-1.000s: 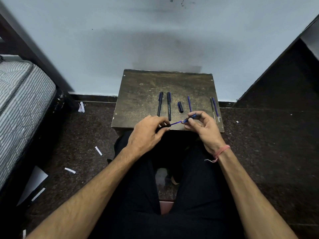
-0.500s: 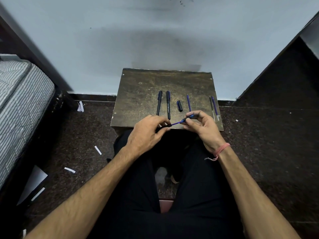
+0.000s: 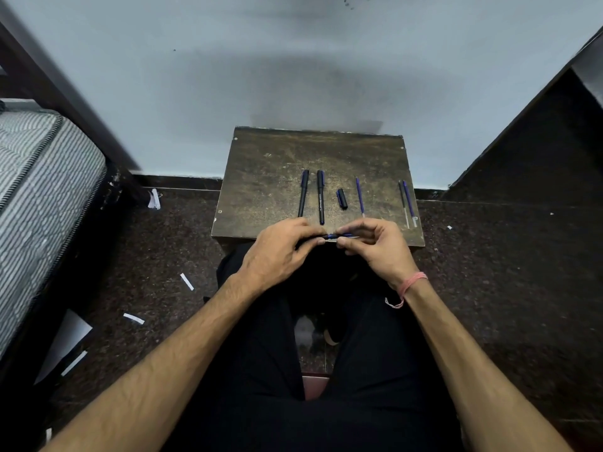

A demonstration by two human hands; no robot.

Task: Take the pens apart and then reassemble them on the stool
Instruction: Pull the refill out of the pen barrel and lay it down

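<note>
I read this as the reassembly stage: just below the centre of the frame, over the near edge of the stool (image 3: 267,164), a pen (image 3: 332,236) lies crosswise between my two hands, and I judge its blue insert is being seated in the dark barrel. Next I would need a straight push along the pen's axis, then the loose cap (image 3: 342,199) from the stool top. Both forearms come up from the bottom corners and meet there. My left hand (image 3: 280,252) curls round the barrel end, knuckles up; my right hand (image 3: 375,247) pinches the blue end between thumb and fingertips, wrist bent inward. Above them lie two capped pens (image 3: 311,195), a single refill (image 3: 359,195), and a pair of refills (image 3: 406,202) at right.
</note>
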